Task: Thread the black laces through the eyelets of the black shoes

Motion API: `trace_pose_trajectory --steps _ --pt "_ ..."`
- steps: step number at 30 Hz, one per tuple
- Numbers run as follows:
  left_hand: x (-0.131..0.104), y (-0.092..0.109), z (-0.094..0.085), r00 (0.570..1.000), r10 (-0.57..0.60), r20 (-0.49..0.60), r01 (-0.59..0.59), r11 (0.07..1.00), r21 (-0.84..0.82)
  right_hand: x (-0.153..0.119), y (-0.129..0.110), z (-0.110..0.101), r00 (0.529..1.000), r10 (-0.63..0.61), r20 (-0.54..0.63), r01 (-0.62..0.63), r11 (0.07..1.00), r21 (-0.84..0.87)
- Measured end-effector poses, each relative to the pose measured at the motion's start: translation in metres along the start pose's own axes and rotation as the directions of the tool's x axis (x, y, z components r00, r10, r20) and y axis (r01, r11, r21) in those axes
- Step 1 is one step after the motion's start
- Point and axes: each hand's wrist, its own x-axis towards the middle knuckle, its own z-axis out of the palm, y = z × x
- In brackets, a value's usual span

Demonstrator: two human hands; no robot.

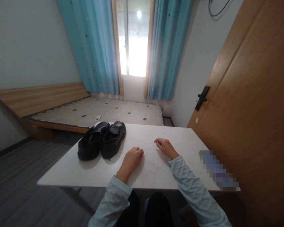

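My left hand (133, 158) rests on the white table (146, 175), its fingers curled together, with nothing seen in it. To its right, my right hand (165, 147) hovers over or lies on the tabletop, fingers bent inward and thumb close to them; no object shows there either. The two hands are apart from each other. A pair of black shoes stands at the table's left side: the left shoe (91, 146) and the right shoe (112, 142) are side by side, toes toward the window. The right shoe is nearest my left hand, not touching it.
Along the table's right edge lies a pixelated bluish item (216, 170). Beyond the table is a bed with a patterned mattress (123, 110), a small white object (97, 118) on it. A wooden door (246, 104) stands close on the right. Blue curtains (168, 53) frame the window.
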Motion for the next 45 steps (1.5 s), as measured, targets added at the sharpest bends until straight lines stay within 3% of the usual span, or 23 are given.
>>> trace_pose_trajectory --steps 4,7,10,12,17,22,26,34,45 --pt "0.002 0.001 -0.005 0.999 -0.007 -0.047 0.008 1.000 0.014 0.000 0.003 0.001 1.000 -0.012 0.011 0.012 1.000 -0.011" --pt "0.003 0.000 -0.012 0.974 -0.079 -0.211 0.090 0.995 0.042 0.000 0.005 0.001 1.000 -0.014 0.012 0.014 1.000 -0.024" --pt "0.002 -0.003 -0.019 0.874 -0.183 -0.450 0.231 0.972 0.053 0.000 0.006 0.001 1.000 -0.009 0.009 0.010 1.000 -0.019" --pt "0.001 -0.004 -0.022 0.811 -0.225 -0.540 0.304 0.951 0.059 0.000 0.006 0.001 1.000 -0.003 0.008 0.003 1.000 -0.014" --pt "-0.004 -0.009 -0.029 0.760 -0.242 -0.604 0.386 0.915 0.118 0.000 0.005 -0.001 1.000 0.002 0.011 -0.002 1.000 -0.021" --pt "-0.010 -0.017 -0.047 0.730 -0.269 -0.628 0.462 0.872 0.163 0.000 0.006 -0.002 1.000 -0.007 0.007 0.008 0.999 -0.034" --pt "-0.016 -0.027 -0.062 0.738 -0.288 -0.609 0.502 0.839 0.212 0.000 0.008 -0.001 1.000 -0.012 0.012 0.012 0.999 -0.033" --pt "-0.022 -0.048 -0.073 0.871 -0.249 -0.424 0.401 0.859 0.318 0.000 0.004 -0.003 1.000 -0.006 0.007 0.006 1.000 -0.022" --pt "-0.013 -0.054 -0.079 0.869 -0.262 -0.419 0.381 0.895 0.232 -0.001 0.006 -0.006 1.000 -0.002 -0.006 0.002 1.000 -0.022"
